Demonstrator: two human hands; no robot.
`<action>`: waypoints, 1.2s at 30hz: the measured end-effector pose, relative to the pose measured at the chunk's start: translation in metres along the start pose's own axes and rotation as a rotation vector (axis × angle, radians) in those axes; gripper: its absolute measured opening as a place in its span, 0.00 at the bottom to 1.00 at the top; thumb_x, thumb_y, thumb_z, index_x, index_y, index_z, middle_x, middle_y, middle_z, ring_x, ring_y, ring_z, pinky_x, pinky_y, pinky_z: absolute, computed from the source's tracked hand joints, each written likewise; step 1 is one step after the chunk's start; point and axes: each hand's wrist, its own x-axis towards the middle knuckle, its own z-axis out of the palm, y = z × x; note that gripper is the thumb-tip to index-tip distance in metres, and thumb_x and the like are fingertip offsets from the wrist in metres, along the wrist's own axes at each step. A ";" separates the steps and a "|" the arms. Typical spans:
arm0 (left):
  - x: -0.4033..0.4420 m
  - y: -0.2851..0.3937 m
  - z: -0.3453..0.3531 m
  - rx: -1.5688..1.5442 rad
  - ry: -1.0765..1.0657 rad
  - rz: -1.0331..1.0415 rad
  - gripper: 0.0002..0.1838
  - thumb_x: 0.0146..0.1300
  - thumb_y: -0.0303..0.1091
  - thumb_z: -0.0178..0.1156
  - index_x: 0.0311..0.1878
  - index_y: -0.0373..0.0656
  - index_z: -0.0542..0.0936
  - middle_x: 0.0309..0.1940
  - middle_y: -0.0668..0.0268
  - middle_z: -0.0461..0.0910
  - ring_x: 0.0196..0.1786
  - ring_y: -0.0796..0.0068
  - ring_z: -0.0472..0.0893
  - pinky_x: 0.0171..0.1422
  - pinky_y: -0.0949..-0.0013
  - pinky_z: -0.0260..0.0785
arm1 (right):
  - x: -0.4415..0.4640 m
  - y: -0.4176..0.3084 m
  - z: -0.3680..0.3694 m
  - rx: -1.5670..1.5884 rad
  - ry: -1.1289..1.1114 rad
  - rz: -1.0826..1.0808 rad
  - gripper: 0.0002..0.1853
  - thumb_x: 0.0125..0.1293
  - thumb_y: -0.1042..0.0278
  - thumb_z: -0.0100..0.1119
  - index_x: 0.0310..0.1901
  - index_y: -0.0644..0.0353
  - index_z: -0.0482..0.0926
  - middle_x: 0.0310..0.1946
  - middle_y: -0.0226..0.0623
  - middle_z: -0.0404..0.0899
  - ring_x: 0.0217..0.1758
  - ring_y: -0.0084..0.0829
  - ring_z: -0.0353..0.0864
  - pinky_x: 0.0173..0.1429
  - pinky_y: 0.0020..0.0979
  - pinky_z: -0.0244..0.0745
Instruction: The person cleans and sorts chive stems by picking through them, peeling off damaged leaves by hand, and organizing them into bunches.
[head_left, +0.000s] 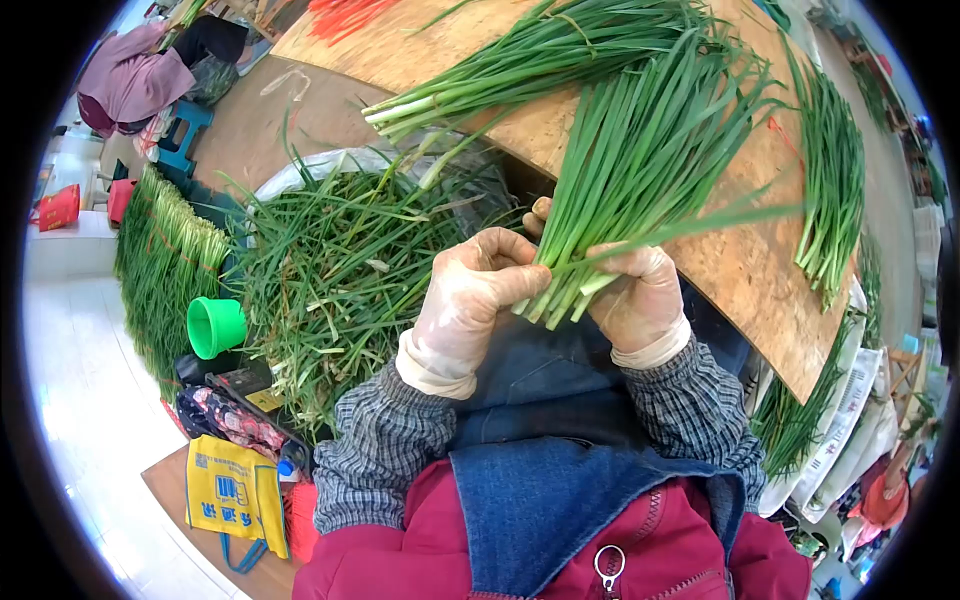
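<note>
Both of my hands wear thin pale gloves. My left hand [474, 300] is closed at the white stem ends of a green leafy bunch [650, 150], thumb and forefinger pinched on a stalk. Around the right side of the same stem ends, my right hand [637, 295] is closed, with a long leaf running out to the right above it. The bunch's leaves fan up over the wooden board [760, 260]. A second bunch [520, 65], tied with a band, lies on the board behind it. Another tied bunch [830, 170] lies at the board's right side.
A large heap of loose leaves [330, 270] fills a sack left of my hands. Upright bundles [165, 270], a green cup [215, 327] and a yellow bag [235, 495] are farther left. A person [145, 75] sits at the upper left. White sacks [845, 420] stand at the right.
</note>
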 end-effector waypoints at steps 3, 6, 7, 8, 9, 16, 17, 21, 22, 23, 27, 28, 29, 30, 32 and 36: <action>0.001 -0.005 0.002 0.131 0.065 0.128 0.07 0.52 0.25 0.61 0.35 0.37 0.75 0.26 0.70 0.75 0.25 0.86 0.70 0.29 0.82 0.61 | 0.000 0.000 0.002 0.055 -0.039 0.016 0.32 0.42 0.79 0.55 0.55 0.71 0.66 0.51 0.52 0.73 0.57 0.46 0.71 0.62 0.42 0.67; -0.001 0.000 0.005 0.270 0.060 0.157 0.07 0.53 0.24 0.61 0.35 0.36 0.75 0.26 0.70 0.75 0.28 0.85 0.71 0.33 0.81 0.63 | -0.001 0.000 0.003 0.130 -0.097 0.027 0.36 0.41 0.78 0.58 0.58 0.69 0.64 0.56 0.53 0.68 0.61 0.51 0.66 0.65 0.47 0.63; 0.000 0.002 0.004 0.290 0.048 0.153 0.07 0.53 0.24 0.61 0.35 0.36 0.76 0.26 0.70 0.75 0.29 0.85 0.71 0.34 0.81 0.63 | -0.001 -0.001 0.005 0.150 -0.117 0.024 0.36 0.41 0.78 0.58 0.58 0.69 0.63 0.56 0.53 0.68 0.61 0.51 0.66 0.65 0.48 0.62; 0.001 0.002 0.003 0.283 0.030 0.131 0.06 0.53 0.23 0.61 0.34 0.36 0.77 0.26 0.69 0.75 0.29 0.84 0.72 0.35 0.80 0.64 | -0.001 -0.001 0.007 0.116 -0.129 0.010 0.36 0.43 0.76 0.59 0.59 0.68 0.63 0.57 0.53 0.67 0.61 0.52 0.66 0.65 0.48 0.62; 0.003 0.001 0.001 0.389 0.051 0.250 0.05 0.52 0.24 0.62 0.33 0.36 0.77 0.26 0.68 0.76 0.28 0.82 0.73 0.34 0.79 0.65 | -0.002 -0.002 0.008 0.116 -0.111 0.010 0.35 0.44 0.76 0.59 0.59 0.68 0.63 0.57 0.53 0.67 0.61 0.52 0.66 0.65 0.48 0.62; 0.041 0.029 -0.025 1.533 0.825 1.182 0.12 0.51 0.34 0.65 0.36 0.38 0.77 0.30 0.57 0.76 0.30 0.64 0.76 0.32 0.67 0.68 | -0.002 -0.004 0.006 0.157 0.046 0.053 0.20 0.54 0.78 0.56 0.51 0.67 0.69 0.40 0.43 0.77 0.38 0.34 0.79 0.44 0.46 0.77; 0.054 0.029 -0.031 1.737 0.900 1.076 0.14 0.52 0.38 0.65 0.37 0.39 0.76 0.28 0.56 0.76 0.28 0.62 0.76 0.30 0.65 0.68 | -0.001 -0.004 0.005 0.180 0.040 0.066 0.20 0.54 0.78 0.56 0.51 0.67 0.70 0.38 0.42 0.77 0.36 0.33 0.78 0.41 0.44 0.77; 0.081 0.001 -0.050 1.518 0.633 1.031 0.06 0.58 0.34 0.57 0.31 0.42 0.75 0.18 0.63 0.75 0.23 0.66 0.77 0.26 0.66 0.68 | 0.000 -0.008 0.005 0.229 0.064 0.115 0.20 0.53 0.78 0.56 0.50 0.67 0.70 0.30 0.36 0.75 0.30 0.29 0.74 0.33 0.35 0.72; 0.069 -0.004 -0.058 1.402 0.558 1.122 0.04 0.57 0.31 0.57 0.33 0.41 0.76 0.20 0.62 0.77 0.24 0.64 0.78 0.27 0.66 0.70 | -0.001 -0.010 0.004 0.237 0.058 0.125 0.21 0.53 0.77 0.56 0.50 0.68 0.70 0.30 0.36 0.75 0.30 0.29 0.74 0.33 0.35 0.72; 0.052 -0.009 -0.072 1.283 0.484 1.207 0.03 0.56 0.27 0.58 0.34 0.40 0.78 0.23 0.60 0.79 0.25 0.63 0.79 0.29 0.66 0.71 | -0.001 -0.012 0.004 0.244 0.051 0.136 0.21 0.52 0.77 0.56 0.50 0.68 0.70 0.30 0.36 0.75 0.30 0.29 0.74 0.33 0.35 0.72; -0.042 -0.016 -0.183 1.489 0.694 0.326 0.06 0.57 0.28 0.56 0.32 0.37 0.81 0.24 0.57 0.80 0.26 0.60 0.80 0.32 0.61 0.71 | 0.000 -0.015 0.014 0.122 0.147 0.134 0.22 0.51 0.78 0.55 0.51 0.67 0.69 0.32 0.36 0.75 0.30 0.28 0.74 0.34 0.33 0.72; -0.061 -0.009 -0.207 1.791 0.718 -0.042 0.07 0.57 0.30 0.55 0.34 0.38 0.80 0.27 0.57 0.80 0.29 0.61 0.80 0.36 0.60 0.71 | 0.001 -0.015 0.013 0.134 0.129 0.149 0.22 0.51 0.79 0.55 0.51 0.68 0.69 0.32 0.35 0.75 0.30 0.27 0.74 0.36 0.32 0.71; -0.070 0.000 -0.214 2.053 0.722 -0.445 0.09 0.58 0.32 0.55 0.36 0.38 0.80 0.29 0.57 0.80 0.33 0.62 0.80 0.41 0.59 0.70 | 0.001 -0.014 0.011 0.176 0.097 0.150 0.22 0.51 0.79 0.55 0.51 0.68 0.69 0.31 0.35 0.74 0.29 0.27 0.73 0.36 0.32 0.71; -0.070 0.003 -0.213 2.082 0.788 -0.270 0.09 0.58 0.33 0.55 0.39 0.39 0.79 0.32 0.57 0.80 0.36 0.61 0.79 0.44 0.59 0.69 | 0.002 -0.013 0.008 0.216 0.065 0.149 0.22 0.51 0.79 0.55 0.51 0.68 0.69 0.31 0.35 0.74 0.29 0.27 0.73 0.36 0.32 0.70; -0.062 0.019 -0.183 2.107 0.899 0.088 0.12 0.58 0.34 0.56 0.43 0.40 0.77 0.37 0.58 0.79 0.43 0.61 0.77 0.51 0.59 0.66 | 0.002 -0.011 0.008 0.267 0.063 0.157 0.20 0.53 0.77 0.55 0.50 0.68 0.69 0.28 0.33 0.73 0.26 0.24 0.70 0.34 0.31 0.67; 0.003 0.070 -0.081 1.478 0.653 1.095 0.14 0.55 0.28 0.60 0.46 0.39 0.76 0.38 0.57 0.77 0.42 0.59 0.74 0.49 0.61 0.64 | -0.005 -0.017 0.011 0.176 0.097 0.103 0.16 0.55 0.72 0.55 0.46 0.67 0.71 0.25 0.31 0.70 0.21 0.20 0.64 0.29 0.27 0.62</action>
